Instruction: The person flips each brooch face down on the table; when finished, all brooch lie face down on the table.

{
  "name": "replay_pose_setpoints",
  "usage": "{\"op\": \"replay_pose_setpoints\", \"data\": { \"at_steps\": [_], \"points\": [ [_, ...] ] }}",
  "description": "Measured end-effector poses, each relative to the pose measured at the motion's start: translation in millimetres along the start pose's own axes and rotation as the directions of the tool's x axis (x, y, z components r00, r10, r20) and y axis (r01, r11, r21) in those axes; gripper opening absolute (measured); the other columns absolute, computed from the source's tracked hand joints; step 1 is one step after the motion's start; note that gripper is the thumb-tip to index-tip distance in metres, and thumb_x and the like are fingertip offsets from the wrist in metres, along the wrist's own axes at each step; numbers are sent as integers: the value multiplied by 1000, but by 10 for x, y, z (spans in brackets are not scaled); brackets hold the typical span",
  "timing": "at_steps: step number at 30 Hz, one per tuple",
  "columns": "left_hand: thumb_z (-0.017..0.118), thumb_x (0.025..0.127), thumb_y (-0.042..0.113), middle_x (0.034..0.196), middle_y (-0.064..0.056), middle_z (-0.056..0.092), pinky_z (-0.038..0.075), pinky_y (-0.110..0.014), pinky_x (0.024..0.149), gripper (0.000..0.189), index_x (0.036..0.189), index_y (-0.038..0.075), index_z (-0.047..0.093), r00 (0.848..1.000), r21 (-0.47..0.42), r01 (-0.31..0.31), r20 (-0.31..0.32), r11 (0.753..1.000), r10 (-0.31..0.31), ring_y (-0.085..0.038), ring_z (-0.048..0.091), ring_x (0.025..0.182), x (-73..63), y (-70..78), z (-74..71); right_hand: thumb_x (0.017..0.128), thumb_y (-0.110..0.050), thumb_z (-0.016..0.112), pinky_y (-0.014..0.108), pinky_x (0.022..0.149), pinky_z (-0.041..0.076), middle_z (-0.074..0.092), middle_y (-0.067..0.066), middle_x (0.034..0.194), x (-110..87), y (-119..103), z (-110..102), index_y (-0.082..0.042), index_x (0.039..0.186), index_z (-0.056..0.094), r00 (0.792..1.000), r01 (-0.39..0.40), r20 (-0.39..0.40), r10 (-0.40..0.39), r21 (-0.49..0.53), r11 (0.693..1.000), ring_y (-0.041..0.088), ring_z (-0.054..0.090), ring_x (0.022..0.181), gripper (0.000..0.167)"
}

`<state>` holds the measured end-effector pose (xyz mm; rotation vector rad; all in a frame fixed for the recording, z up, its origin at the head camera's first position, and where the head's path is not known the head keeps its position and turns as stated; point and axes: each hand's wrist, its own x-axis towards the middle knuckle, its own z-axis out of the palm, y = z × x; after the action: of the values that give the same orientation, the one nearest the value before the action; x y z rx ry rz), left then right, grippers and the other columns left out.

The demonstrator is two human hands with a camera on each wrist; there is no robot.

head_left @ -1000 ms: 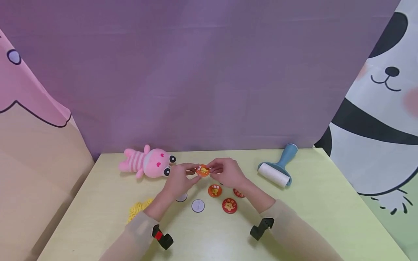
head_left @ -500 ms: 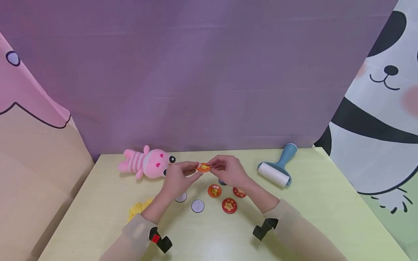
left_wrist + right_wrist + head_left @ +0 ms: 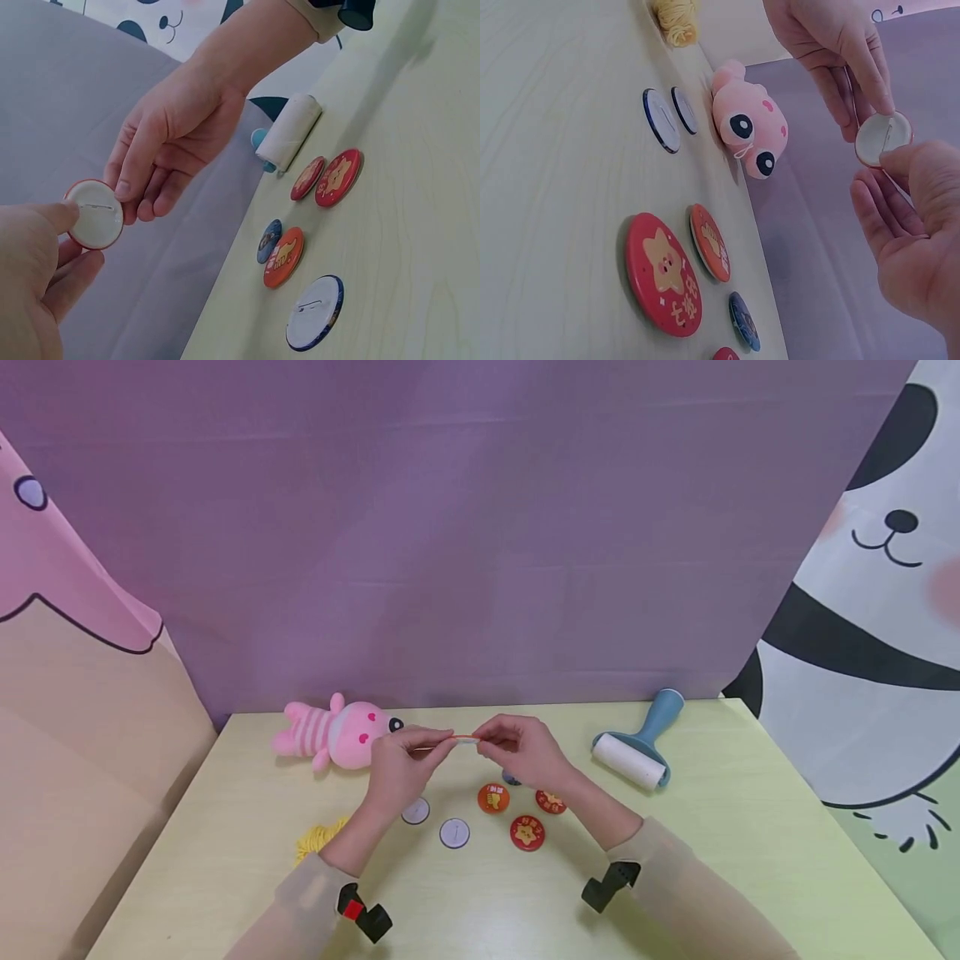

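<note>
An orange-rimmed pin badge (image 3: 467, 739) is held up over the table, nearly edge-on in the head view. My left hand (image 3: 400, 767) pinches its left edge between thumb and fingers. On the opposite edge, my right hand (image 3: 527, 752) pinches it too. Both wrist views show the white back of this badge (image 3: 97, 221) with its metal pin. Below the hands lie an orange badge (image 3: 493, 798), a red star badge (image 3: 527, 833), another red badge (image 3: 551, 802) and a partly hidden blue badge (image 3: 512, 778). Two badges (image 3: 454, 833) lie white back up nearer the left arm.
A pink striped plush toy (image 3: 341, 735) lies at the back left, partly behind my left hand. Yellow yarn (image 3: 318, 839) sits by the left forearm. On the right rests a white roller with a blue handle (image 3: 660, 714). A purple cloth (image 3: 480, 543) hangs behind the table.
The held badge has tilted from showing its printed orange face to nearly edge-on in the head view. Both hands have risen slightly while gripping it. The badges on the table have not moved.
</note>
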<state>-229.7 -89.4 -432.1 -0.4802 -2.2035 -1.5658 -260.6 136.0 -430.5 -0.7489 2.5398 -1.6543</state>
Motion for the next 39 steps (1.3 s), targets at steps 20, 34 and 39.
{"op": "replay_pose_setpoints", "data": {
  "at_steps": [20,34,39],
  "points": [
    [90,83,4,100,-16,82,65,-23,72,31,113,5,83,994,-43,86,77,995,-82,-28,81,82,0,-18,4,102,-8,70,28,76,63,75,15,97,-15,-18,-25,-9,135,68,1000,15,13,-15,-4,1000,33,73,85,33],
    [92,79,1,112,-15,75,66,-27,74,44,121,3,79,972,-13,160,177,987,-155,-26,81,86,-42,-86,1,100,-7,72,22,73,58,72,12,98,-28,40,1,-7,132,71,997,12,79,-9,-42,999,22,68,82,32],
    [92,80,3,112,-14,76,65,-26,72,41,119,4,80,966,49,165,193,985,-171,-23,81,83,-53,-100,-4,94,-8,79,26,83,62,72,10,100,-32,75,16,-6,133,69,992,42,122,-31,-89,995,15,69,85,40]
  ]
}}
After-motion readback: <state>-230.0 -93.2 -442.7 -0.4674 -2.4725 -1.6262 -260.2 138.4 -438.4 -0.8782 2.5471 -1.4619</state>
